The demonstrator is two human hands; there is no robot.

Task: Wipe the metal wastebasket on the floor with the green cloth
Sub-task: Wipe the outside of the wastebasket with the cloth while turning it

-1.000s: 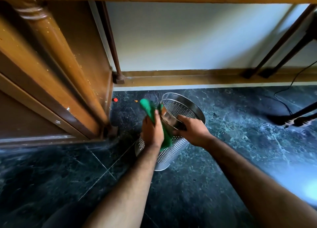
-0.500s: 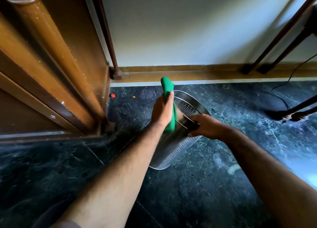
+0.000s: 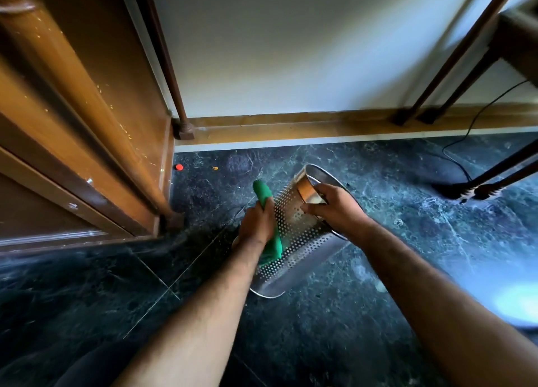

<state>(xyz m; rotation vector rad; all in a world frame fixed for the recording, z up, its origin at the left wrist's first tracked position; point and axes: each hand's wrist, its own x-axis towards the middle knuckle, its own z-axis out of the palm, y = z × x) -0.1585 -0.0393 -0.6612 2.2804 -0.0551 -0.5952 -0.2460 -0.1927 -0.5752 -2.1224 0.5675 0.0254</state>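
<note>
Two bare forearms reach down over a dark green marble floor (image 3: 378,314) crossed by thin pale joint lines, with a bright blue-white glare at its right edge. A white wall (image 3: 291,51) with a wooden skirting board (image 3: 291,124) closes the far side. Large brown wooden furniture (image 3: 72,110) fills the left, its corner standing on the floor near the hands. Slanted dark legs (image 3: 454,57) come down to the skirting on the right, and a thin black cable (image 3: 454,142) runs from the wall onto the floor towards another dark leg with a pale striped foot (image 3: 477,194).

The metal wastebasket (image 3: 297,235) lies between these, tilted with its base on the floor towards the camera and its open rim leaning away to the right; its perforated side faces up. Open floor lies around it on the near and right sides, while the furniture corner stands close on the left.

The right hand (image 3: 334,209) is clamped on the rim, fingers curled over the edge. The left hand (image 3: 257,226) is closed round the green cloth (image 3: 269,226), pressing it against the perforated wall; a rolled end sticks out above the fist.

A small red cap (image 3: 178,167) and an orange speck (image 3: 215,168) lie on the floor near the skirting, well clear of the basket.
</note>
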